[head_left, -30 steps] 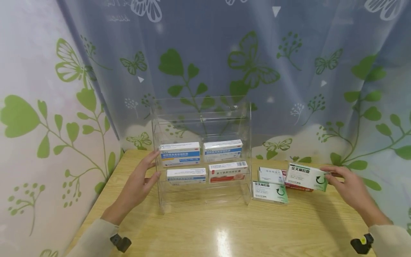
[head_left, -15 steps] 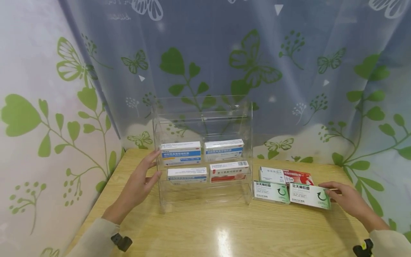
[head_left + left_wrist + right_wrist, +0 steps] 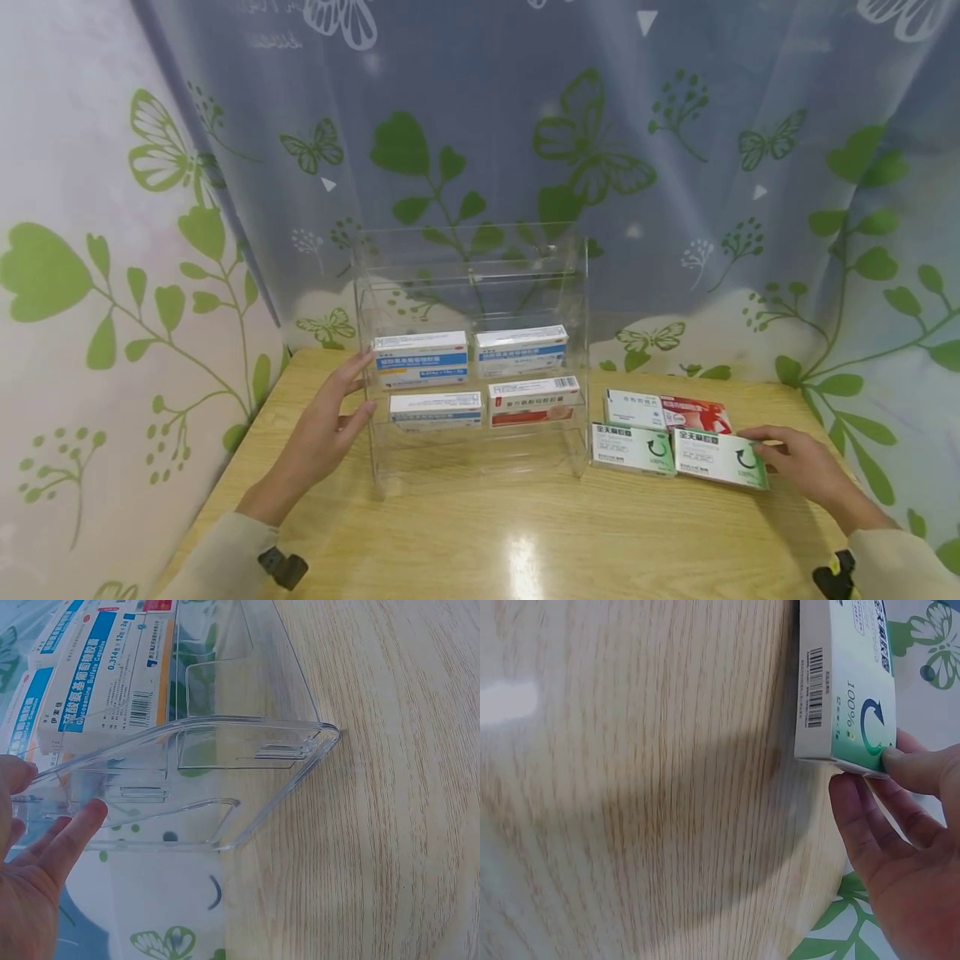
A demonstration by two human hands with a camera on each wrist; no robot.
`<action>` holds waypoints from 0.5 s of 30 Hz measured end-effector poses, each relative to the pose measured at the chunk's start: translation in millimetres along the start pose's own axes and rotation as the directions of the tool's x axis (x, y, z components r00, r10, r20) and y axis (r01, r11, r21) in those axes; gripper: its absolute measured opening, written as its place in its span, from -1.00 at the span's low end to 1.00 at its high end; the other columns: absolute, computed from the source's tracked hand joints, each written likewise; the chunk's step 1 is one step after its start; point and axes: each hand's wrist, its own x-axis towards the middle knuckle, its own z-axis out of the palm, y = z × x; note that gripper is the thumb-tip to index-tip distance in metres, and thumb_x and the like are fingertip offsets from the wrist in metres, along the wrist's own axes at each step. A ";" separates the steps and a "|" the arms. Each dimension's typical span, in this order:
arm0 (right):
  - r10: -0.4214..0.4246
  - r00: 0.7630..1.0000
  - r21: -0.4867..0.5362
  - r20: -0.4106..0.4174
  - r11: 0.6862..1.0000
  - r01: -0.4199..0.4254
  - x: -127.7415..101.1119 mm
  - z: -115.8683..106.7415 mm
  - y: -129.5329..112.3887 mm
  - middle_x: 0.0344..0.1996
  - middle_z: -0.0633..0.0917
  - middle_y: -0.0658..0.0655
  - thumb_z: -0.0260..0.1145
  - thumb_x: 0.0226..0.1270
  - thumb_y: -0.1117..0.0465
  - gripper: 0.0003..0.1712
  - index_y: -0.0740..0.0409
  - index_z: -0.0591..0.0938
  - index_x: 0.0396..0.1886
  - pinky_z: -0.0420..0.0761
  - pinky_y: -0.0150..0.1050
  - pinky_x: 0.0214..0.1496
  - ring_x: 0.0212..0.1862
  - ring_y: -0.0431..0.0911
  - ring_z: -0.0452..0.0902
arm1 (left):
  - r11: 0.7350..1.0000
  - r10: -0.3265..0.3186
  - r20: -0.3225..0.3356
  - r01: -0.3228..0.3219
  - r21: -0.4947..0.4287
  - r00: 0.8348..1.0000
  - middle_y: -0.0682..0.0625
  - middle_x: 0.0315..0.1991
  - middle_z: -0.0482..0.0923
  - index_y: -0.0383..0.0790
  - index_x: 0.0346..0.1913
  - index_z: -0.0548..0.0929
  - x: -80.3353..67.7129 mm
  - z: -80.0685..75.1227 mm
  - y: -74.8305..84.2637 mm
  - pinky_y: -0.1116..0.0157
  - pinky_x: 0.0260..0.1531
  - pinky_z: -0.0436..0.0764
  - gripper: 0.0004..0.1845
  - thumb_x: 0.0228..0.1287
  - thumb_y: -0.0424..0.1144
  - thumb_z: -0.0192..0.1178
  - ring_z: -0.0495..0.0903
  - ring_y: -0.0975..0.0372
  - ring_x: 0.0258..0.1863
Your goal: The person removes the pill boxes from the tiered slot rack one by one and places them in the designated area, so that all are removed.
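A clear acrylic display rack [image 3: 480, 462] stands on the table, with several medicine boxes on its two middle tiers. My left hand [image 3: 324, 425] touches the rack's left side, its fingers fairly straight; in the left wrist view the hand [image 3: 45, 847] lies along the transparent side panel. At right, my right hand [image 3: 802, 467] pinches the right end of a green-and-white medicine box [image 3: 716, 457]. The right wrist view has the thumb on the top face of this box [image 3: 862, 690] and fingers at its end. A matching green-and-white box [image 3: 632, 450] lies just left of it.
Behind the green-and-white boxes lie a white box [image 3: 633, 408] and a red one [image 3: 696, 414]. Blue-and-white boxes [image 3: 422, 360] and a red-and-white box [image 3: 534, 402] sit in the rack. A patterned curtain [image 3: 480, 108] closes off the back and sides of the wooden table [image 3: 450, 542].
My right hand has brought the green-and-white box forward and down from above the red box to beside the matching one, uncovering the red box. The left hand stays on the rack.
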 end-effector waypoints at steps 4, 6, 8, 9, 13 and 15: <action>-0.011 1.000 -0.019 -0.002 1.000 0.011 1.4 1.7 -2.3 0.34 0.51 0.72 0.19 0.69 0.38 -0.65 0.48 0.66 0.30 0.89 -0.04 -0.18 0.07 0.40 0.77 | 1.000 0.000 0.000 0.000 -0.007 1.000 -0.34 0.71 0.15 -0.05 0.74 0.20 -0.5 0.3 -1.1 0.16 -0.12 0.93 -0.13 0.51 -0.59 0.26 0.63 -0.38 0.29; -0.012 1.000 -0.041 -0.011 0.999 0.011 2.3 1.7 -1.7 0.33 0.52 0.72 0.20 0.68 0.39 -0.66 0.48 0.67 0.28 0.87 -0.04 -0.21 0.07 0.43 0.76 | 1.000 -0.002 0.002 0.002 -0.010 1.000 -0.34 0.71 0.14 -0.05 0.74 0.20 -0.5 0.8 -1.5 0.15 -0.11 0.93 -0.13 0.51 -0.58 0.25 0.63 -0.38 0.30; -0.011 1.000 -0.062 -0.020 0.998 0.010 3.3 1.2 -0.7 0.31 0.53 0.72 0.21 0.65 0.40 -0.66 0.47 0.68 0.27 0.83 -0.08 -0.23 0.07 0.45 0.76 | 1.000 -0.005 0.004 0.005 -0.013 1.000 -0.34 0.72 0.13 -0.05 0.75 0.19 -0.4 1.3 -1.7 0.14 -0.10 0.93 -0.13 0.52 -0.58 0.25 0.63 -0.38 0.30; -0.011 1.000 -0.075 -0.025 0.997 0.009 3.6 1.3 -0.1 0.30 0.54 0.72 0.22 0.64 0.40 -0.66 0.46 0.69 0.26 0.79 -0.10 -0.24 0.06 0.44 0.76 | 1.000 -0.007 0.004 0.007 -0.015 1.000 -0.34 0.72 0.13 -0.05 0.75 0.19 -0.3 1.5 -1.7 0.13 -0.10 0.93 -0.13 0.52 -0.57 0.25 0.63 -0.38 0.30; 0.001 0.999 -0.073 -0.039 0.997 -0.003 3.4 3.5 1.3 0.28 0.55 0.71 0.22 0.67 0.35 -0.63 0.50 0.64 0.30 0.76 -0.19 -0.27 0.04 0.41 0.77 | 1.000 -0.008 0.004 0.008 -0.007 1.000 -0.34 0.72 0.13 -0.05 0.75 0.19 -0.1 1.4 -1.3 0.13 -0.11 0.93 -0.13 0.52 -0.57 0.26 0.63 -0.37 0.30; 0.016 0.998 -0.053 -0.053 0.998 -0.019 2.8 5.0 1.5 0.26 0.56 0.70 0.21 0.71 0.31 -0.58 0.55 0.58 0.34 0.78 -0.22 -0.28 0.05 0.40 0.78 | 1.000 -0.008 0.003 0.008 -0.003 1.000 -0.34 0.72 0.13 -0.05 0.75 0.19 -0.2 1.2 -1.3 0.13 -0.11 0.93 -0.13 0.51 -0.57 0.26 0.63 -0.37 0.29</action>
